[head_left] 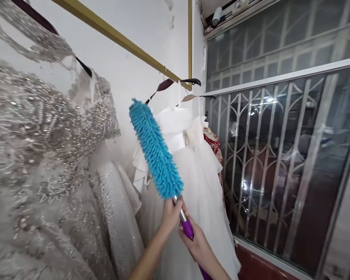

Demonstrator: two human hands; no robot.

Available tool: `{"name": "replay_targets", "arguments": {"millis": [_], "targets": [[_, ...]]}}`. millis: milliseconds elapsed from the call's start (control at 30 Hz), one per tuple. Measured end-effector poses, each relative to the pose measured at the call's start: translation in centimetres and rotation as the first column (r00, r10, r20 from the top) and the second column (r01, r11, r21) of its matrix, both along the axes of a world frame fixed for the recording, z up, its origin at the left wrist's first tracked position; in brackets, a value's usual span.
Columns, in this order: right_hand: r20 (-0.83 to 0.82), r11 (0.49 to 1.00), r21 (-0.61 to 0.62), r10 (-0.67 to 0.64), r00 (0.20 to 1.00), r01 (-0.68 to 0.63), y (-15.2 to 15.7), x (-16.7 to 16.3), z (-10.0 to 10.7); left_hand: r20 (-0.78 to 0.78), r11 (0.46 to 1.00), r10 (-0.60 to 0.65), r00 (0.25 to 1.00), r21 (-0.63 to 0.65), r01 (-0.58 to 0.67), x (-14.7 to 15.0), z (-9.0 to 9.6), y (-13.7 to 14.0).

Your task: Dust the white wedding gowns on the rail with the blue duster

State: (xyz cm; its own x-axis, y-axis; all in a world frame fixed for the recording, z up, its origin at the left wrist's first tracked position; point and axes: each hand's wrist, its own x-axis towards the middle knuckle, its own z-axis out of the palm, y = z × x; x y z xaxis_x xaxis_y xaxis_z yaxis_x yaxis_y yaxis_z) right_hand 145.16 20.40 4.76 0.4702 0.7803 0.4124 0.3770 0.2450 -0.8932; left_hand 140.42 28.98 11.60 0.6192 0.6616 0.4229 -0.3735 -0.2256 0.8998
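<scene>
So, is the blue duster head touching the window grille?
No, the blue duster head is raised in front of the white dress, well left of the window grille.

Duster handle (188,229) mostly hidden in both hands, end cut off at btm edge

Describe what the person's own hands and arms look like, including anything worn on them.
Both are bare. The left hand and its forearm show no sleeve, glove, watch or ring. The right hand is likewise uncovered, no jewellery visible, its wrist bare to the frame's lower edge. Fingernails are too small to judge.
</scene>
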Motion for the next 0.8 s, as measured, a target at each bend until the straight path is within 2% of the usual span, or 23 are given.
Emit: {"name": "replay_targets", "arguments": {"millis": [100, 167, 267, 333, 400, 467, 533, 633, 700, 800], "targets": [[-0.009, 0.995, 0.025, -0.092, 0.996, 0.092, -0.4, 1.8, 0.1, -0.022, 0.993, -0.117, 0.993, 0.025, 0.117, 2.6, 0.8, -0.5], [-0.032, 0.989, -0.014, -0.145, 0.989, 0.144, -0.7, 2.8, -1.1, -0.044, 0.987, -0.159, 0.986, 0.004, 0.160, 4.2, -0.3, -0.6], [-0.067, 0.979, -0.085, -0.191, 0.979, 0.185, -1.2, 3.7, -4.7, -0.061, 0.986, -0.159, 0.985, -0.057, 0.155, 5.8, -4.2, -0.6], [-0.062, 0.981, -0.117, -0.166, 0.984, 0.158, -1.7, 4.2, -7.1, -0.064, 0.987, -0.123, 0.990, -0.110, 0.116, 6.0, -7.0, -0.7], [-0.015, 0.986, -0.132, -0.103, 0.995, 0.100, -2.3, 4.8, -8.3, -0.058, 0.983, -0.083, 0.995, -0.170, 0.073, 5.9, -8.7, -1.0], [0.043, 0.990, -0.128, -0.060, 0.997, 0.065, -2.8, 5.6, -8.2, -0.023, 0.980, -0.065, 0.998, -0.192, 0.060, 5.8, -8.7, -1.4], [0.053, 0.992, -0.096, -0.072, 0.996, 0.077, -2.9, 6.6, -7.2, 0.016, 0.985, -0.090, 0.996, -0.144, 0.092, 6.3, -7.2, -2.0], [-0.047, 0.990, -0.036, -0.137, 0.989, 0.135, -2.6, 8.4, -6.3, 0.003, 0.983, -0.181, 0.983, -0.032, 0.181, 8.4, -4.9, -2.9], [-0.133, 0.981, 0.008, -0.190, 0.973, 0.193, -2.4, 9.7, -7.3, -0.040, 0.967, -0.253, 0.967, -0.040, 0.252, 10.5, -4.9, -3.5], [-0.185, 0.960, 0.005, -0.273, 0.944, 0.279, -2.8, 12.3, -11.1, -0.100, 0.940, -0.306, 0.947, -0.190, 0.283, 14.3, -7.6, -4.4]]}}
